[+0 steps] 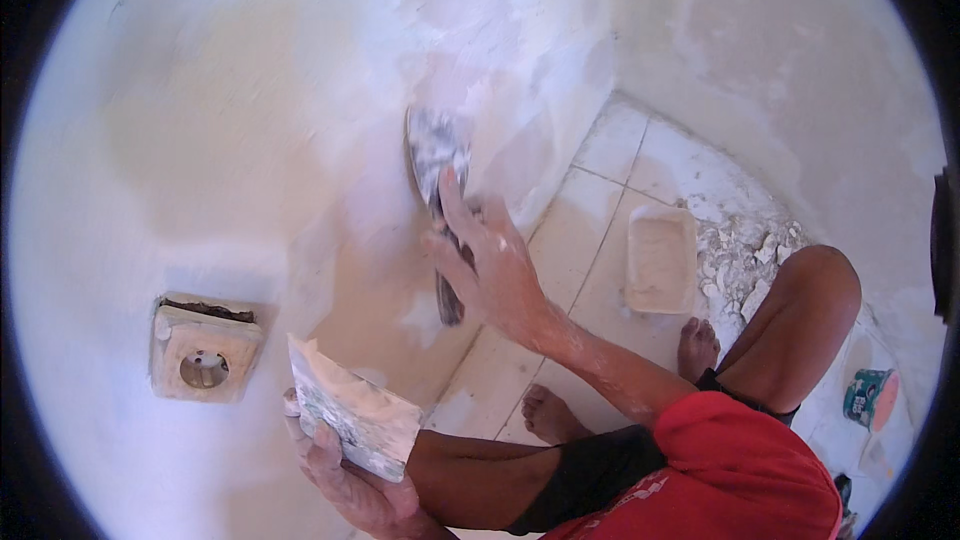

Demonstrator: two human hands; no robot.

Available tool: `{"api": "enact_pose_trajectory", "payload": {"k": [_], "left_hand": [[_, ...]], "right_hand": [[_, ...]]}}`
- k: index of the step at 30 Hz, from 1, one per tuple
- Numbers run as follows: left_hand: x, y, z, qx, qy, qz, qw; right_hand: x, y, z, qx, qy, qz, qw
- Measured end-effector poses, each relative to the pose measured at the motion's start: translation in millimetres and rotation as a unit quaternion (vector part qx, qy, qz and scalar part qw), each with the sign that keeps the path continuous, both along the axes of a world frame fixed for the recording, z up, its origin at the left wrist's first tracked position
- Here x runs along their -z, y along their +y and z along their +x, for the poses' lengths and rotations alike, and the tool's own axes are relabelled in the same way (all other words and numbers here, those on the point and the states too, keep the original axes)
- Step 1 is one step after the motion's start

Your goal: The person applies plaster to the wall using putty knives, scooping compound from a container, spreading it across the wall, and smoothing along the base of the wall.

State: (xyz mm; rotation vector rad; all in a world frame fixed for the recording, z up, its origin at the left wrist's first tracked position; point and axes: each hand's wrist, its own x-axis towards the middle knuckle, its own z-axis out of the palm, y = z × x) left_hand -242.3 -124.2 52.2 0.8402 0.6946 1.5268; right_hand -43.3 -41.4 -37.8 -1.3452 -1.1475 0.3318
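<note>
In my right hand [490,265] is a putty knife [437,140] with a dark handle, its blade smeared white and lying against the patchy wall [370,170]. My index finger stretches along the knife toward the blade, while the handle's end sticks out below my fingers. Lower left, my left hand [345,485] grips a flat, wide plate [355,410] coated with whitish filler; a thicker ridge of filler sits along its upper edge. White dust marks both hands and my right forearm.
A wall socket [205,360] sits loose in its opening at left. On the tiled floor [590,210] stands a pale rectangular tub [661,260], beside crumbled plaster debris [745,265]. A green cup [870,398] is at far right. My bent knees and bare feet are close by.
</note>
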Motion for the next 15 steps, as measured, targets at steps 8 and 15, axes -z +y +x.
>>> {"api": "enact_pose_trajectory", "payload": {"k": [8, 15], "left_hand": [[-1.2, -0.3, 2.1, -0.007, -0.019, 0.003, 1.000], [-1.0, 2.5, -3.4, -0.024, -0.001, -0.010, 1.000]], "right_hand": [[-28.8, -7.0, 67.1, -0.051, 0.331, 0.007, 0.942], [-71.9, 4.9, 62.7, -0.104, 0.368, -0.038, 0.923]]}}
